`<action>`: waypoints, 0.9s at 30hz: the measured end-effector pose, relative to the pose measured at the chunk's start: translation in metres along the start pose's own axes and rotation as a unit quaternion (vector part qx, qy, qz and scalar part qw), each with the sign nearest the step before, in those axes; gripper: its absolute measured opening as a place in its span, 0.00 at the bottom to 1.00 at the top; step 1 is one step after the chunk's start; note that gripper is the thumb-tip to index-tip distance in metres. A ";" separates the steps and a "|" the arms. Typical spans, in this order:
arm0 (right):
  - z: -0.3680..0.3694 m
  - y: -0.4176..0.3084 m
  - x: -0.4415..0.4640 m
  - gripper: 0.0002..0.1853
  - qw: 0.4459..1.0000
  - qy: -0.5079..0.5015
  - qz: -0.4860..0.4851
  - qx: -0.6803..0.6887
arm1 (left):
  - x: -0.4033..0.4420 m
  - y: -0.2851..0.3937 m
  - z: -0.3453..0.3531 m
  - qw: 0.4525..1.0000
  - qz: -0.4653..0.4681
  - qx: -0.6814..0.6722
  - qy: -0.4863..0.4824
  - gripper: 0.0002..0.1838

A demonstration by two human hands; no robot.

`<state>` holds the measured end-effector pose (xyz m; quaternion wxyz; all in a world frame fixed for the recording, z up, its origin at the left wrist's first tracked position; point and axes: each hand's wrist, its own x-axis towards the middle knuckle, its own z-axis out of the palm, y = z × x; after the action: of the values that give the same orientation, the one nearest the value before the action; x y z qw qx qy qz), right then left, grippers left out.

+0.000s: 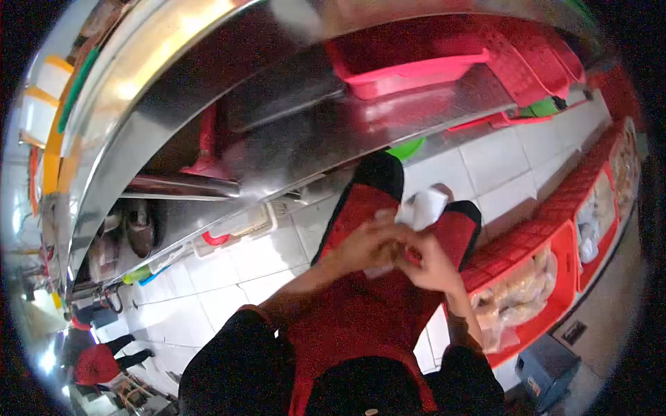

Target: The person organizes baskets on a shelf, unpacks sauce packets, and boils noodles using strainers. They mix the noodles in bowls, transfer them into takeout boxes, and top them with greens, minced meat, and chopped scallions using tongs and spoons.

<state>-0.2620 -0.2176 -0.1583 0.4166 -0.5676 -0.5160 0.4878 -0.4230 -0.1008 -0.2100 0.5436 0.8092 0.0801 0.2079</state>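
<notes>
My left hand (369,244) and my right hand (431,263) meet in front of me over the red apron (361,305) on my lap. Their fingers are closed together and slightly blurred. A crumpled white piece, perhaps a thin plastic bag or paper (424,208), sticks out beyond the fingers, and a smaller pale bit shows below them. Which fingers pinch it is hard to make out. To my right stands a red plastic crate (531,333) holding several clear bags of pale yellowish contents (517,298).
A steel table (291,145) with a lower shelf runs across the front, bearing a pink-red basin (416,73). Another red crate (603,249) stands farther right. A dark blue container (548,371) is at lower right. A person in red (97,364) is far left on the white tiles (243,249).
</notes>
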 end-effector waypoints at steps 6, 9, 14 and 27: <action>0.047 0.065 -0.047 0.07 0.997 -0.043 -0.052 -0.046 | -0.060 -0.037 0.034 0.959 -0.172 -0.208 -0.088 0.26; 0.047 0.066 -0.061 0.08 0.994 -0.013 -0.073 -0.081 | -0.083 -0.045 0.035 0.985 -0.103 -0.087 -0.104 0.26; 0.021 0.036 -0.068 0.08 0.966 0.053 -0.163 -0.194 | -0.041 0.014 0.016 0.983 -0.095 -0.046 -0.150 0.25; -0.056 -0.063 -0.061 0.20 0.868 0.135 -0.329 -0.347 | 0.067 0.097 -0.047 0.907 0.291 0.294 0.078 0.14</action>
<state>-0.2177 -0.2689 -0.0791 0.3949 -0.5330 -0.7477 0.0308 -0.3922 -0.0754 -0.0896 0.1883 0.9010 -0.0590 0.3862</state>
